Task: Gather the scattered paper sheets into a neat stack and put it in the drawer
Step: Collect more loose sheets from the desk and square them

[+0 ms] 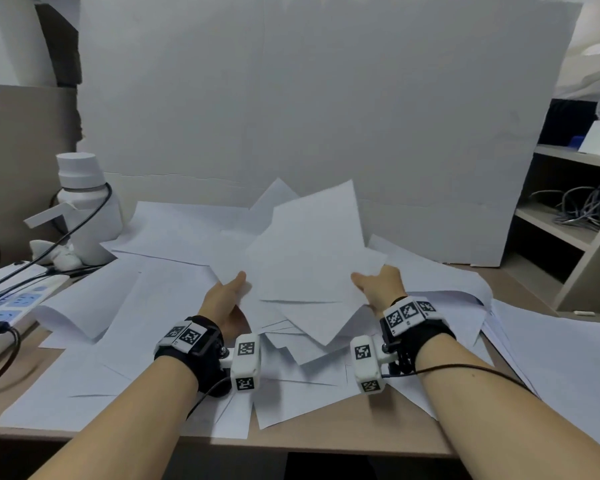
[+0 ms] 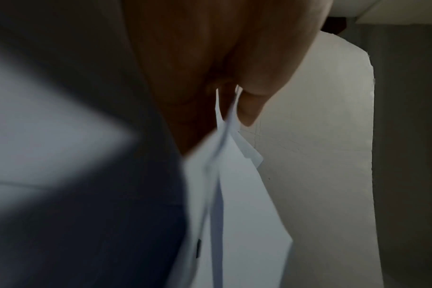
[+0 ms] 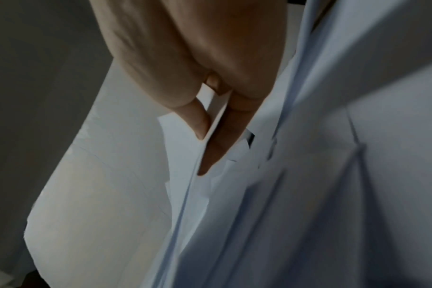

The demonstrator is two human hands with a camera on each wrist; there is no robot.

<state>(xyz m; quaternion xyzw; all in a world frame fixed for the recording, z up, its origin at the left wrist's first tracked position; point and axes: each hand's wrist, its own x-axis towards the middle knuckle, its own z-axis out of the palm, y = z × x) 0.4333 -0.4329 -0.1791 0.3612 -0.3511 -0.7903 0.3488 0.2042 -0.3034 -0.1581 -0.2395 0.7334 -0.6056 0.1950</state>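
Many white paper sheets [image 1: 160, 271] lie scattered and overlapping across the desk. Both hands hold a loose bundle of sheets [image 1: 309, 265] lifted and tilted above the pile. My left hand [image 1: 227, 292] grips the bundle's left edge, thumb on top. My right hand [image 1: 378, 284] grips its right edge. In the left wrist view the thumb pinches several sheet edges [image 2: 228, 124] against the fingers. In the right wrist view the sheets [image 3: 210, 124] sit between thumb and fingers. No drawer is in view.
A white bottle [image 1: 84, 202] and crumpled tissue [image 1: 56, 254] stand at the back left, with a power strip [image 1: 11, 299] and black cables [image 1: 84, 223] beside them. A white board [image 1: 326, 98] backs the desk [image 1: 343, 434]. Open shelves [image 1: 568, 220] with cables are on the right.
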